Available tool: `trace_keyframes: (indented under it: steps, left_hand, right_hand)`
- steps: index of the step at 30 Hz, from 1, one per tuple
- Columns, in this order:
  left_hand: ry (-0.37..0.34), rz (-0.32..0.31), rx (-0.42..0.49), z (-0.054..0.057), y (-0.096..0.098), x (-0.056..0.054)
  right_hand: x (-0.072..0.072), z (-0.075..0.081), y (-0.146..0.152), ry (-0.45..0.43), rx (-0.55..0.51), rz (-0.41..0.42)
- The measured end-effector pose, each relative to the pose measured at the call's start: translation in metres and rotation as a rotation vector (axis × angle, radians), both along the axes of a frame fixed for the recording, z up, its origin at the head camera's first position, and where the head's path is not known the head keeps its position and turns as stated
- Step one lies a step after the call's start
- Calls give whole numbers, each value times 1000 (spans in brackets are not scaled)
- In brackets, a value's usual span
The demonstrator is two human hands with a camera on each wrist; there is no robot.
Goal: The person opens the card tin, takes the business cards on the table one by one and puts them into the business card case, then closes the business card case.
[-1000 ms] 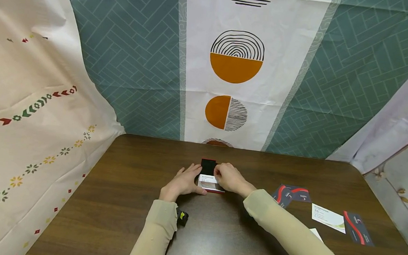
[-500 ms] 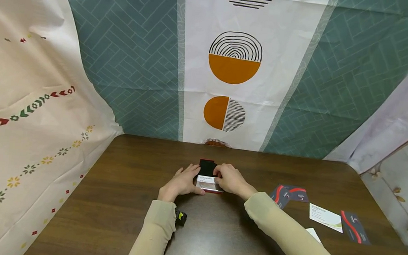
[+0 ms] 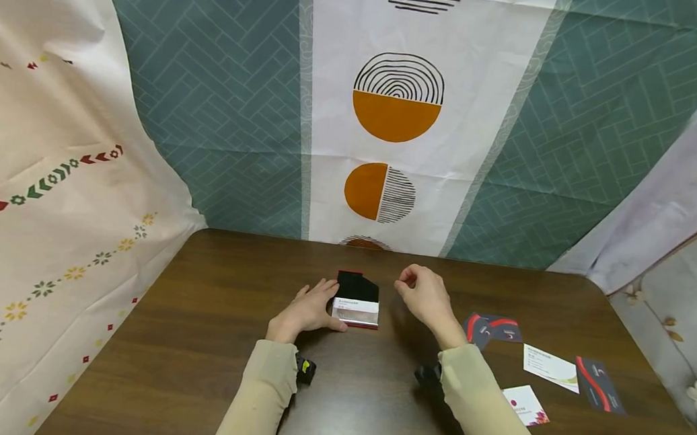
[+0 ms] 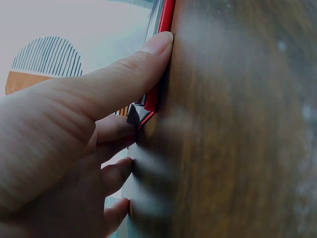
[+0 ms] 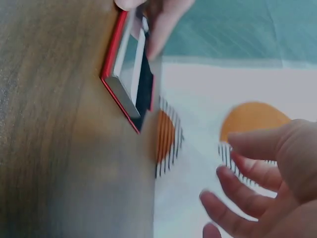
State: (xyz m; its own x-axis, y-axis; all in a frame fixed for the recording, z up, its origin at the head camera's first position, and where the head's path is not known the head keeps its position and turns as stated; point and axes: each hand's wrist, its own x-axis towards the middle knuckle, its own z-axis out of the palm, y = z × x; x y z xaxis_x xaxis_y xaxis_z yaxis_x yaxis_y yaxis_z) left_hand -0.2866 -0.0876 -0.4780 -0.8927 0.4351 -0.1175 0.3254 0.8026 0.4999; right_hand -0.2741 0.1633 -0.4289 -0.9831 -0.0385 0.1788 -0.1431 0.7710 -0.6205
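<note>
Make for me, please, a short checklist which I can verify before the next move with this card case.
1. Left hand steadies the card case: ok, thumb and fingers grip its edges.
2. Case is open: ok, its black inside shows behind the card.
3. White card is in the case: ok; whether it sits fully down: cannot tell.
4. Right hand is away from the case and free: ok, it is apart and no card shows in its fingers.
5. No loose cards remain on the table: not ok, several lie near the right forearm, such as a dark one.
</note>
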Motion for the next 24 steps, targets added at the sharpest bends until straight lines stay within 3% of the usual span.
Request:
trace_keyframes:
  steps: [5, 11, 19, 24]
  left_hand:
    - [-9, 2, 2, 1, 0, 0]
    - [-6, -2, 3, 0, -1, 0]
    - [-15, 3, -20, 0, -3, 0]
    - [-13, 1, -12, 1, -1, -1]
  right_hand:
    - [11, -3, 22, -50, 46, -155]
    - [31, -12, 54, -197, 74, -273]
    - [55, -33, 80, -326, 6, -482]
    - [58, -39, 89, -353, -4, -517]
